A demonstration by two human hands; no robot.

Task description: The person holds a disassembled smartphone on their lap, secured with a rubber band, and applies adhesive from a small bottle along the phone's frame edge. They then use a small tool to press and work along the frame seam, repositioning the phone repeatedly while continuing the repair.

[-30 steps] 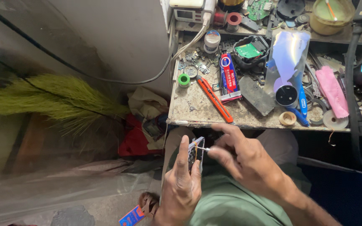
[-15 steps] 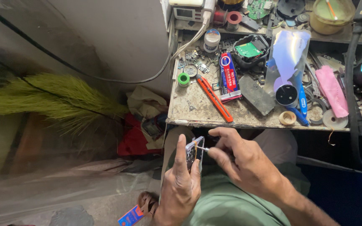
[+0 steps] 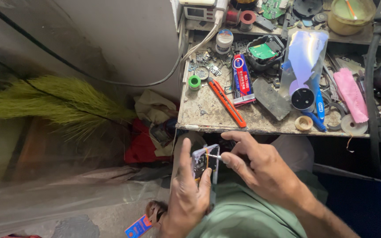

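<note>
My left hand [image 3: 186,194] grips a small opened phone [image 3: 204,162] upright over my lap, thumb along its left edge. Its inner parts face me. My right hand [image 3: 261,165] pinches a thin metal tool [image 3: 215,156] whose tip touches the phone's upper part. Both hands hover just below the front edge of the cluttered workbench [image 3: 208,119].
The bench carries an orange utility knife [image 3: 225,102], a glue tube [image 3: 241,79], a shiny phone back cover [image 3: 305,66], a dark flat slab [image 3: 270,98], a pink cloth [image 3: 351,94] and tape rolls. A green grass broom [image 3: 54,101] lies at left, rags [image 3: 151,128] beside it.
Both hands have lifted slightly with the phone, and the phone now stands more upright. My right hand has brought the tool tip onto its upper part.
</note>
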